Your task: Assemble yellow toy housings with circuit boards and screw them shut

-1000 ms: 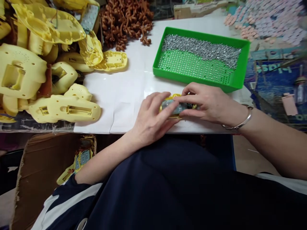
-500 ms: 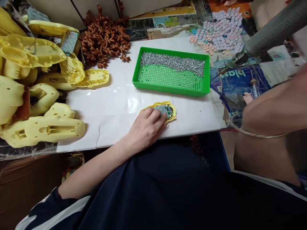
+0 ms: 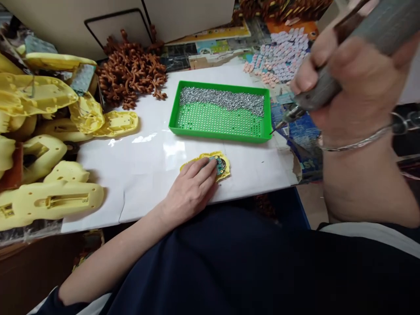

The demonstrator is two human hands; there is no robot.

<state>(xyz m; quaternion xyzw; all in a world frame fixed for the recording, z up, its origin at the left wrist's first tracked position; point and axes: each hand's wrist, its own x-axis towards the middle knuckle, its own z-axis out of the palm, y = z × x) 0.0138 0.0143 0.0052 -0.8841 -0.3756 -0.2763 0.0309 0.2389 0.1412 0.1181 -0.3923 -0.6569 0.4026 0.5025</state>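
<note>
My left hand (image 3: pixel 188 188) lies over a small yellow plastic shell (image 3: pixel 226 172) near the table's front edge, its fingers closed on it. Inside the shell, a green circuit board (image 3: pixel 216 165) shows partly beside the fingertips; the rest is hidden. My right hand (image 3: pixel 361 87) is wrapped around a grey electric screwdriver (image 3: pixel 323 92), raised at the right. Its thin bit points down and left, close to the right front corner of a green tray (image 3: pixel 219 134). Small silver screws (image 3: pixel 226 99) fill the tray's back part.
Yellow plastic housings (image 3: pixel 72 194) are heaped at the left. Brown curved parts (image 3: pixel 131 72) are piled behind them. Small pale pink and white pieces (image 3: pixel 278 54) lie at the back right. White sheeting (image 3: pixel 141 162) covers the table, with its front edge close to my body.
My right hand has come into view gripping the screwdriver, whose bit has moved left and down toward the tray. My left hand stays on the shell. The view has shifted slightly.
</note>
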